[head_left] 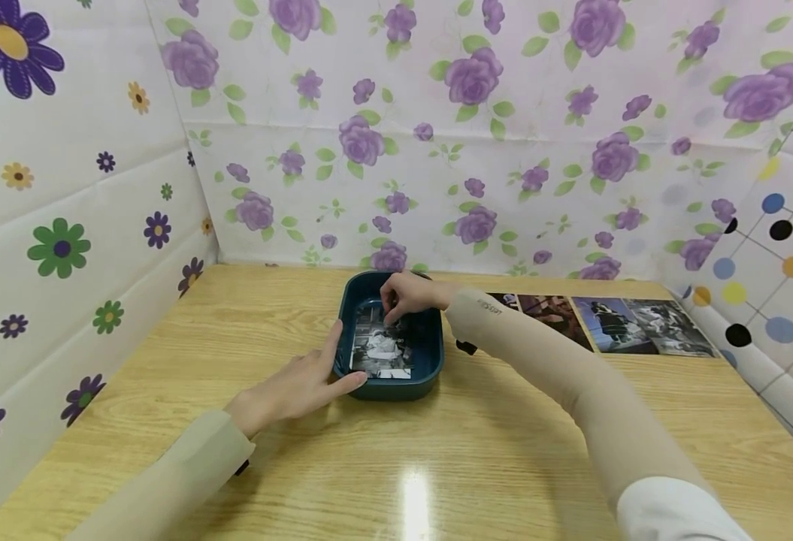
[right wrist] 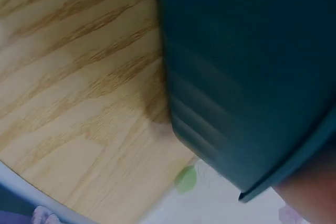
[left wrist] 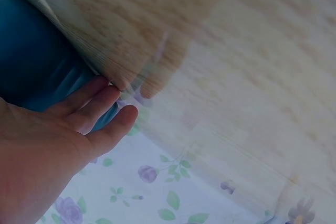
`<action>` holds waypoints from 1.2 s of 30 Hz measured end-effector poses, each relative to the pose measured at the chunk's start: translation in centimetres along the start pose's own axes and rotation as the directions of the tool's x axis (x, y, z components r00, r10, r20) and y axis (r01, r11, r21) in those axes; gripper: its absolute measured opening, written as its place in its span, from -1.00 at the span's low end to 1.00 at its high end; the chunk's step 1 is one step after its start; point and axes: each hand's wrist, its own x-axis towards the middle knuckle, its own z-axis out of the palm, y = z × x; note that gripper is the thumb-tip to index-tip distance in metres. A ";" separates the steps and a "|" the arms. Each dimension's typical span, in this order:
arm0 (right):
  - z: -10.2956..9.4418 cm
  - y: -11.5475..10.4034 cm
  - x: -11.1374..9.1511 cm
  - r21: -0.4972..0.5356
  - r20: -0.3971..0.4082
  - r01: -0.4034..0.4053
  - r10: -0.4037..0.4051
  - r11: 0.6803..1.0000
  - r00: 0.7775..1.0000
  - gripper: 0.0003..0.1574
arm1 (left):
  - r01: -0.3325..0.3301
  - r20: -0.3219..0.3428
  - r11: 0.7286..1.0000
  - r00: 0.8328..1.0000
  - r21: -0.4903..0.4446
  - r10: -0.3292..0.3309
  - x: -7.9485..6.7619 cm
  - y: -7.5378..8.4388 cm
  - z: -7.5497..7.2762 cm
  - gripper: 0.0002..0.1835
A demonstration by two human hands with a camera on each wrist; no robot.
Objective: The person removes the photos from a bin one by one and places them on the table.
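A dark teal plastic box (head_left: pixel 396 389) stands on the table, with black-and-white photo prints (head_left: pixel 379 342) lying inside it. My right hand (head_left: pixel 406 294) reaches in over the far right rim, its thumb and curled fingers pinching at the upper part of the top photo. In the right wrist view the box's ribbed outer wall (right wrist: pixel 226 93) fills much of the picture, and the pinching fingertips are hidden. My left hand (head_left: pixel 301 383) steadies the near left corner, fingers straight along the outer side and thumb stretched along the front rim. The left wrist view shows those extended fingers (left wrist: pixel 86 103) against the box.
Several photo prints (head_left: pixel 612 327) lie in a row on the wooden table (head_left: pixel 504 458) at the back right, partly behind the right forearm. Floral sheeting (head_left: pixel 470 150) rises behind the table, with more patterned sheeting at the left and right sides.
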 end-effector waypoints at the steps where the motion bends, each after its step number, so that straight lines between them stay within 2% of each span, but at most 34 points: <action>1: 0.2 0.0 0.2 -0.031 0.008 -0.014 0.014 0.999 1.000 -0.77 | 0.001 0.002 1.000 1.000 -0.003 -0.001 0.0 0.0 0.0 0.12; 7: 1.0 -0.3 0.8 -0.157 0.089 -0.118 0.132 0.981 0.987 -0.48 | 0.009 0.013 1.000 1.000 -0.012 -0.009 -0.2 0.1 0.0 0.11; 13: 1.3 -0.5 0.6 -0.235 0.104 -0.137 0.165 0.962 0.981 -0.37 | 0.000 0.018 1.000 1.000 -0.012 0.000 -0.1 0.2 0.0 0.11; 16: 1.4 -0.5 0.4 -0.241 0.081 -0.150 0.174 0.959 0.982 -0.35 | -0.010 0.018 1.000 1.000 -0.013 0.010 0.0 0.2 0.0 0.10; 19: 1.4 -0.6 0.1 -0.204 0.047 -0.156 0.168 0.967 0.985 -0.31 | -0.006 0.014 1.000 1.000 -0.011 0.006 0.0 0.2 0.0 0.11; 22: 1.1 -0.8 -0.2 -0.164 -0.004 -0.118 0.119 0.979 0.993 -0.33 | -0.006 0.005 1.000 1.000 -0.011 0.006 0.1 0.2 0.0 0.11; 24: 0.8 -0.9 -0.3 -0.123 -0.058 -0.077 0.071 0.989 0.996 -0.41 | -0.006 0.002 1.000 1.000 -0.008 0.006 0.1 0.1 0.0 0.11; 28: 0.0 -0.9 -0.7 -0.034 -0.170 -0.007 0.001 0.999 0.985 -0.58 | -0.003 -0.005 1.000 1.000 -0.002 0.003 0.1 0.0 -0.2 0.11; 30: -0.3 -0.8 -1.0 -0.015 -0.200 0.004 -0.007 1.000 0.980 -0.60 | -0.001 -0.010 1.000 1.000 0.003 0.001 0.0 0.1 -0.2 0.12; 36: 0.0 -0.6 -1.5 -0.103 -0.196 -0.024 0.003 0.994 0.981 -0.62 | -0.014 -0.013 1.000 1.000 -0.001 0.014 0.0 0.1 -0.1 0.13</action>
